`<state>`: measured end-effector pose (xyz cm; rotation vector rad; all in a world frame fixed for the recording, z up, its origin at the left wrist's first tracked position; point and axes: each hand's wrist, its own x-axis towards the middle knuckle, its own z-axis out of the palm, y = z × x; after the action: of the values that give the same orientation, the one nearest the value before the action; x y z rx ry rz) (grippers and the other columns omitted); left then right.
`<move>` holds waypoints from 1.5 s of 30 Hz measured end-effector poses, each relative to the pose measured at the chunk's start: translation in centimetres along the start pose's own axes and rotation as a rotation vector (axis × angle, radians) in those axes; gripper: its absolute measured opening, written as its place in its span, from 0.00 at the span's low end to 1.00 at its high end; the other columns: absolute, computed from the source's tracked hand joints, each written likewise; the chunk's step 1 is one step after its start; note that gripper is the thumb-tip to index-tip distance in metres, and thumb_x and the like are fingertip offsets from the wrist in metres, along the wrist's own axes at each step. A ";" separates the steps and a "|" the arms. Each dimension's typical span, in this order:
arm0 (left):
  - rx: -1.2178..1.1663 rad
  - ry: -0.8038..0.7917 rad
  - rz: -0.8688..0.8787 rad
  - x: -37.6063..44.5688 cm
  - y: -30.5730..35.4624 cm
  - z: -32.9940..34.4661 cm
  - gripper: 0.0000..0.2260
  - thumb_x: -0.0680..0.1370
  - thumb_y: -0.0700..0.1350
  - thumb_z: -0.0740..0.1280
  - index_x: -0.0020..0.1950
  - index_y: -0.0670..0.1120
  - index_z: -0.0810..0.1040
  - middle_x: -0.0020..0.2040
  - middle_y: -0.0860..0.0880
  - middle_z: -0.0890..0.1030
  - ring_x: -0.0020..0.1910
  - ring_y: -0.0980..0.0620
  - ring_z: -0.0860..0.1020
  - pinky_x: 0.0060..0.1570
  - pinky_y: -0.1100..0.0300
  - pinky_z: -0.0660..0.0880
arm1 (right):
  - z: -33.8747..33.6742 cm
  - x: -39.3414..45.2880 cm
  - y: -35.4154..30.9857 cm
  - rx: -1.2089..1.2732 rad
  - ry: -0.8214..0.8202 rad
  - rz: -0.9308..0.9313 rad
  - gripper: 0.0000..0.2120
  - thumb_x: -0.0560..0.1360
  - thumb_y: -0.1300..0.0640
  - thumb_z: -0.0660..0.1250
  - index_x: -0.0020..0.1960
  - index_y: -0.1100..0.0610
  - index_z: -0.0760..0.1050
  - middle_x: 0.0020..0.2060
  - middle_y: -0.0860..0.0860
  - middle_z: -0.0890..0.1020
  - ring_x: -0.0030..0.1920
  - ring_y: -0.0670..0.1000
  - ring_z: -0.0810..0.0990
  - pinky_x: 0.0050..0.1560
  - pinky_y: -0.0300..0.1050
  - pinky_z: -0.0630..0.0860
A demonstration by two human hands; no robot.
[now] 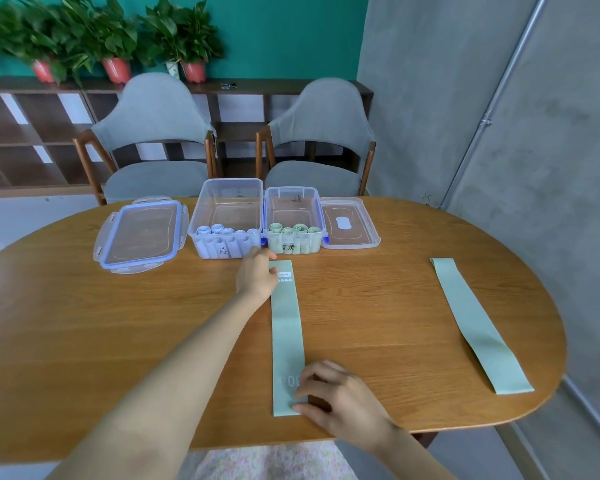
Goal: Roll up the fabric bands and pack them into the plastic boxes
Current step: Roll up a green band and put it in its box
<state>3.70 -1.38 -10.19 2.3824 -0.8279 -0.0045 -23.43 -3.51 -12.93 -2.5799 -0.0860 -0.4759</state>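
A pale green fabric band (287, 327) lies flat and lengthwise on the wooden table (118, 334), its label end far from me. My left hand (257, 275) rests on the far left corner of that band, thumb on top, fingers fairly straight. My right hand (336, 400) pinches the band's near end with curled fingers. A second green band (478, 323) lies flat to the right, untouched. Behind stand two open clear plastic boxes: the left box (201, 209) holds several white-blue rolls (222, 231), the right box (318, 209) several green rolls (293, 229).
A blue-rimmed lid (139, 233) lies left of the boxes and a clear lid (349, 225) lies right of them. Two grey chairs (153, 133) stand beyond the table, with shelves and potted plants (115, 36) behind. The table's rounded edge runs close on the right.
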 end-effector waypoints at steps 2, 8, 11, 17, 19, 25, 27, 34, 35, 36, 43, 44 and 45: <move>0.026 -0.028 0.100 -2.2 0.1 -1.1 0.09 0.77 0.41 0.66 0.56 0.46 0.78 0.57 0.48 0.75 0.54 0.48 0.76 0.47 0.54 0.74 | -0.1 -0.3 -0.4 0.002 -0.022 0.023 0.10 0.78 0.44 0.64 0.48 0.49 0.78 0.47 0.43 0.75 0.50 0.43 0.75 0.47 0.41 0.75; -0.041 -0.215 0.414 -12.3 -0.2 -4.6 0.06 0.76 0.46 0.67 0.53 0.49 0.79 0.51 0.57 0.76 0.52 0.57 0.75 0.52 0.55 0.74 | -0.2 -1.3 -0.8 -0.015 -0.074 0.037 0.10 0.77 0.46 0.64 0.52 0.50 0.79 0.49 0.43 0.76 0.51 0.43 0.75 0.49 0.35 0.73; -0.039 -0.308 0.524 -17.1 -0.6 -5.9 0.10 0.75 0.54 0.67 0.53 0.52 0.79 0.50 0.61 0.74 0.52 0.62 0.72 0.52 0.61 0.71 | -0.4 -1.7 -0.9 -0.028 -0.076 0.048 0.08 0.77 0.49 0.64 0.52 0.50 0.79 0.49 0.43 0.76 0.51 0.43 0.75 0.49 0.30 0.68; 0.050 -0.334 0.600 -21.0 -2.1 -5.4 0.13 0.74 0.55 0.68 0.55 0.51 0.78 0.52 0.59 0.74 0.53 0.59 0.71 0.51 0.63 0.71 | -0.3 -1.6 -1.5 -0.072 -0.072 0.063 0.11 0.77 0.49 0.61 0.51 0.51 0.79 0.48 0.43 0.77 0.50 0.43 0.75 0.45 0.31 0.68; 0.070 -0.303 0.617 -21.5 -2.4 -5.0 0.10 0.76 0.52 0.68 0.54 0.50 0.78 0.52 0.57 0.74 0.53 0.58 0.72 0.50 0.60 0.73 | 0.0 -1.6 -1.6 -0.093 -0.064 0.057 0.11 0.78 0.48 0.60 0.51 0.51 0.79 0.49 0.43 0.77 0.50 0.43 0.75 0.45 0.34 0.71; 0.182 -0.175 0.751 -22.2 -2.2 -5.0 0.02 0.75 0.44 0.69 0.44 0.46 0.79 0.43 0.53 0.75 0.42 0.55 0.72 0.36 0.60 0.74 | 0.2 -1.6 -1.9 -0.201 -0.001 -0.038 0.07 0.78 0.55 0.62 0.46 0.55 0.78 0.45 0.46 0.78 0.46 0.47 0.76 0.42 0.43 0.76; 0.219 -0.161 0.781 -22.5 -2.1 -4.9 0.03 0.74 0.41 0.71 0.42 0.45 0.78 0.42 0.52 0.75 0.40 0.54 0.72 0.35 0.59 0.73 | 0.3 -1.7 -2.0 -0.222 0.018 -0.051 0.08 0.78 0.56 0.61 0.45 0.56 0.78 0.44 0.47 0.78 0.44 0.47 0.76 0.41 0.42 0.76; 0.256 -0.178 0.733 -23.4 -2.3 -4.2 0.12 0.64 0.35 0.76 0.42 0.46 0.78 0.42 0.52 0.74 0.39 0.54 0.72 0.35 0.62 0.71 | 0.5 -2.1 -2.3 -0.195 0.016 -0.028 0.05 0.78 0.57 0.63 0.47 0.55 0.77 0.47 0.47 0.78 0.45 0.48 0.77 0.43 0.43 0.76; 0.252 -0.175 0.730 -23.5 -2.2 -4.2 0.12 0.63 0.35 0.76 0.41 0.46 0.78 0.41 0.52 0.74 0.39 0.54 0.71 0.35 0.62 0.70 | 0.5 -2.1 -2.3 -0.178 0.012 -0.013 0.05 0.78 0.56 0.63 0.48 0.55 0.76 0.48 0.46 0.78 0.47 0.48 0.77 0.44 0.43 0.76; 0.246 -0.170 0.727 -23.6 -2.2 -4.2 0.13 0.63 0.34 0.76 0.41 0.46 0.78 0.41 0.51 0.74 0.38 0.54 0.71 0.35 0.63 0.70 | 0.5 -2.2 -2.3 -0.164 0.012 0.006 0.06 0.78 0.54 0.62 0.49 0.55 0.76 0.49 0.45 0.78 0.48 0.48 0.77 0.44 0.43 0.76; 0.174 -0.166 0.699 -23.8 -2.3 -3.9 0.13 0.64 0.32 0.75 0.43 0.45 0.78 0.43 0.51 0.75 0.41 0.53 0.73 0.37 0.62 0.72 | 0.5 -2.2 -2.5 -0.166 0.041 0.007 0.08 0.77 0.56 0.62 0.46 0.56 0.79 0.43 0.48 0.78 0.45 0.48 0.76 0.39 0.42 0.75; 0.162 -0.172 0.688 -23.8 -2.2 -4.0 0.13 0.64 0.32 0.75 0.43 0.45 0.78 0.43 0.51 0.75 0.41 0.54 0.73 0.36 0.63 0.72 | 0.5 -2.2 -2.5 -0.163 0.046 0.006 0.08 0.77 0.56 0.62 0.46 0.57 0.79 0.43 0.48 0.78 0.44 0.47 0.75 0.39 0.41 0.74; 0.152 -0.179 0.675 -23.8 -2.2 -4.1 0.13 0.64 0.32 0.75 0.43 0.45 0.79 0.43 0.51 0.75 0.41 0.54 0.73 0.35 0.63 0.72 | 0.4 -2.2 -2.6 -0.158 0.047 0.009 0.08 0.77 0.56 0.62 0.45 0.57 0.79 0.42 0.48 0.78 0.44 0.47 0.75 0.39 0.40 0.74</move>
<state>-13.47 15.63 -12.50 2.1394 -1.7321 0.1217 -25.71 -1.00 -12.82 -2.7199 -0.0207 -0.5594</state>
